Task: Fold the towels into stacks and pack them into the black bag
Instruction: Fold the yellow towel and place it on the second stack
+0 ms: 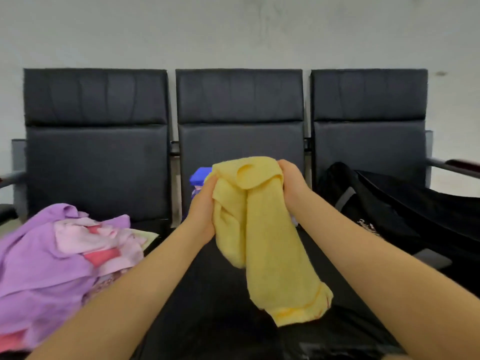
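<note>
A row of three black padded seats (233,105) against a pale wall serves as the work surface — the person stands over the middle one, both forearms reaching forward.

On the right-hand seat lies the black bag (405,203), slumped on its side with a grey strap showing; its mouth cannot be made out from here, and nothing can be seen inside it. Judging by that, packing has likely not begun.

On the left seat sits a loose heap of unfolded towels (59,255) — purple on the outside, pink and patterned ones bunched within, a pale green edge poking out at the right. The heap appears to be the supply, kept on the opposite side from the bag.

Held above the middle seat is a yellow towel (270,242), hanging in two long lobes with its hemmed end lowest. The left hand (201,206) grips one bunched upper edge and the right hand (291,183) clutches the other, fingers curled into the cloth, probably to find the corners and shake it flat for folding.

Behind the left hand, a small blue object (199,178) shows partly; what it is cannot be told.
</note>
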Demonstrator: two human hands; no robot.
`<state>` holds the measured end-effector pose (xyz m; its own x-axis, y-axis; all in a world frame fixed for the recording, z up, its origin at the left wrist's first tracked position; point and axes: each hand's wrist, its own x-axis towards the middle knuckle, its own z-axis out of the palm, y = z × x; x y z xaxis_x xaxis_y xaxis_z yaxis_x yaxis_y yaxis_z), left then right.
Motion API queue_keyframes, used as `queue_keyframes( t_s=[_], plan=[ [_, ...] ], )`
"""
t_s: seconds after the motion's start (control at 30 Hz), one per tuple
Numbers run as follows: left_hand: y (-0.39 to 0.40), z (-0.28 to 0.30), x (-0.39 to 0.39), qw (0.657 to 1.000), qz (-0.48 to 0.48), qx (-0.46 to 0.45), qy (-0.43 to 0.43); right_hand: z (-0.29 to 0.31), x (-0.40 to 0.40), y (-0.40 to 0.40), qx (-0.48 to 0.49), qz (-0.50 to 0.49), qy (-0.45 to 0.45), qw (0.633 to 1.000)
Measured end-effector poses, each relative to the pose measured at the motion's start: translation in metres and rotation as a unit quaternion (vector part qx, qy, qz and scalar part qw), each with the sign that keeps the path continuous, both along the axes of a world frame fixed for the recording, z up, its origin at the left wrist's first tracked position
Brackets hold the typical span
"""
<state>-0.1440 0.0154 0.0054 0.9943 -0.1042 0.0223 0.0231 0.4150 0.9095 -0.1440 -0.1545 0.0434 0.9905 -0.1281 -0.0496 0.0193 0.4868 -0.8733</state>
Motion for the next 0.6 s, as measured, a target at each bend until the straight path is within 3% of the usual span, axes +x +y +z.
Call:
queue_keyframes(
  t_s=[0.1,0.23,0.3,0.37,0.4,0.47,0.53,0.6],
  plan=[
    [-0.001,-0.034,0.002,0.997,0.017,0.063,0.044,-0.048,0.001,-0.037,-0.049,-0.038,0.052,0.997],
    [0.006,-0.076,0.002,0.965,0.017,0.258,0.03,-0.118,0.003,-0.063,-0.163,-0.028,0.133,0.977],
    [0.01,-0.095,0.003,0.945,0.015,0.324,0.039,-0.136,-0.01,-0.061,-0.341,0.027,0.158,0.926],
    [0.012,-0.105,0.002,0.928,0.017,0.371,0.042,-0.148,-0.013,-0.06,-0.533,0.092,0.15,0.828],
    [0.013,-0.109,0.001,0.922,0.008,0.386,0.03,-0.149,-0.015,-0.057,-0.571,0.116,0.138,0.801],
    [0.014,-0.115,0.002,0.92,-0.015,0.391,-0.005,-0.15,-0.012,-0.053,-0.604,0.138,0.087,0.78],
    [0.014,-0.12,0.0,0.922,-0.023,0.384,-0.027,-0.147,-0.007,-0.045,-0.621,0.104,0.023,0.777],
    [0.017,-0.128,0.001,0.905,-0.022,0.42,-0.06,-0.144,-0.005,-0.034,-0.664,0.069,-0.048,0.743]
  ],
)
